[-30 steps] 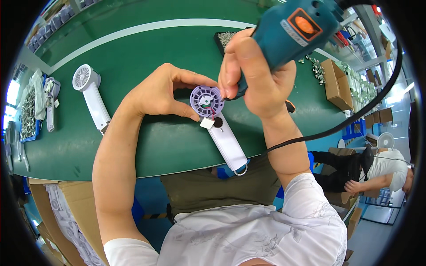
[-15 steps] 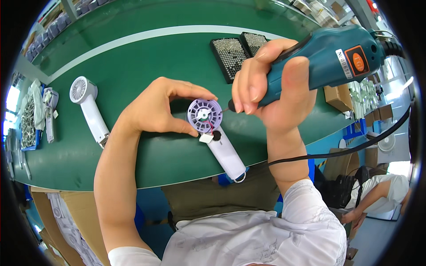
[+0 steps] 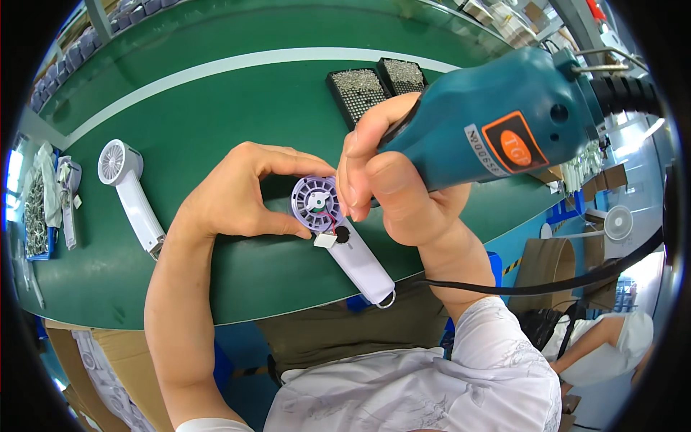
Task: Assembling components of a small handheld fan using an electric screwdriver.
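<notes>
On the green table lies a lilac handheld fan [image 3: 360, 269], its round head opened so the spoked ring, a white centre piece and thin red wires show. My left hand [image 3: 241, 191] curves round the head, thumb and fingers gripping its rim. A small white connector block [image 3: 325, 240] sits beside the black round spot at the neck. My right hand [image 3: 392, 176] is wrapped round a teal electric screwdriver [image 3: 475, 122], held aslant over the fan head's right side. The fingers hide the tool's tip, so I cannot tell what it touches.
Two black trays [image 3: 358, 93] of small screws stand at the far middle. Another white handheld fan [image 3: 133, 194] lies to the left, near a blue bin [image 3: 43, 234] of metal parts. The black cord [image 3: 547, 289] loops past my right forearm. A co-worker's arm [image 3: 597, 338] shows at right.
The screwdriver and my right hand have moved left and nearer, now over the fan head's right edge. My left hand still grips the fan. The whole view has shifted slightly.
</notes>
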Motion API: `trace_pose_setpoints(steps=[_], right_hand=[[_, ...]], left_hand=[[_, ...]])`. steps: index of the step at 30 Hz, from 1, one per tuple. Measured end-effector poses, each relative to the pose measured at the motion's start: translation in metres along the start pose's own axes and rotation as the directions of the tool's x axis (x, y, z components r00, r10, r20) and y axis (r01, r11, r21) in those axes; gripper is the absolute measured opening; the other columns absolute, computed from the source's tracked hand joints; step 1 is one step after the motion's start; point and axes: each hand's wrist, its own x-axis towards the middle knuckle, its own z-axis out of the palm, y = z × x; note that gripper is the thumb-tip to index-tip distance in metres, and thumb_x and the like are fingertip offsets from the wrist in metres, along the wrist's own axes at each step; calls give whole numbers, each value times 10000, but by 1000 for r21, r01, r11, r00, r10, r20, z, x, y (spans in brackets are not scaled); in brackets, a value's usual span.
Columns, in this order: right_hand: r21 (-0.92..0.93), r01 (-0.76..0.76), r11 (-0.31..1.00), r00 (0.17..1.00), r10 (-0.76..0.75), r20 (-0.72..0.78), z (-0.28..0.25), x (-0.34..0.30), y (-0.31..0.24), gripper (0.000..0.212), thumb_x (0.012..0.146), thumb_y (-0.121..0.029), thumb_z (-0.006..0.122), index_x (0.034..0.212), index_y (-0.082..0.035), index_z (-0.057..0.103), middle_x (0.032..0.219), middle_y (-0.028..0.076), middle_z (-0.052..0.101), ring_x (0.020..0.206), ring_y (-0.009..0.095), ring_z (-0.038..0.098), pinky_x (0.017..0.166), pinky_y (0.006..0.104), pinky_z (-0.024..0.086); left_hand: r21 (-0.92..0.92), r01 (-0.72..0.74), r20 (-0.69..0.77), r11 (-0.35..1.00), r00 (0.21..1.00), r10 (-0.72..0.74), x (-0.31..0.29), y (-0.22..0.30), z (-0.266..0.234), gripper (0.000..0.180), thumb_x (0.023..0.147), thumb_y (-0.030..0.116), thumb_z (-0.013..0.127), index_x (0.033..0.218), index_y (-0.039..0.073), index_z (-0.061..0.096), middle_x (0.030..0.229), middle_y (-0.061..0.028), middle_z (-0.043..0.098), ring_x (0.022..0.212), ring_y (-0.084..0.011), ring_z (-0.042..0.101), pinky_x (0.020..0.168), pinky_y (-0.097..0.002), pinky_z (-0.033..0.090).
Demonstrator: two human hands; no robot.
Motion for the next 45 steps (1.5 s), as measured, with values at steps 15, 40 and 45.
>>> trace_pose_setpoints(steps=[15,40,45], right_hand=[[-60,-73,996,997,74,17,-5,2,-4,269,993,-233,624,1033,11,517,627,57,553,476,144,525,441,301,475],[255,-298,920,938,332,-99,-33,1,-42,587,880,-582,682,1071,-45,540,640,51,561,484,160,531,462,320,480],[273,-301,914,941,331,-68,-25,0,-38,588,843,-552,742,1059,-43,542,658,60,567,528,171,557,494,318,484]], left_hand=[[17,-43,-9,999,999,43,-1,-3,1,627,538,31,889,1142,29,719,1145,-126,726,1055,-260,687,973,-358,510],[23,-52,-9,998,999,52,6,3,7,620,514,-17,867,1113,-16,706,1160,-160,718,1102,-328,675,974,-424,502],[24,-48,-6,999,999,48,4,1,5,623,512,-21,864,1114,-16,705,1162,-158,718,1103,-329,674,972,-425,502]])
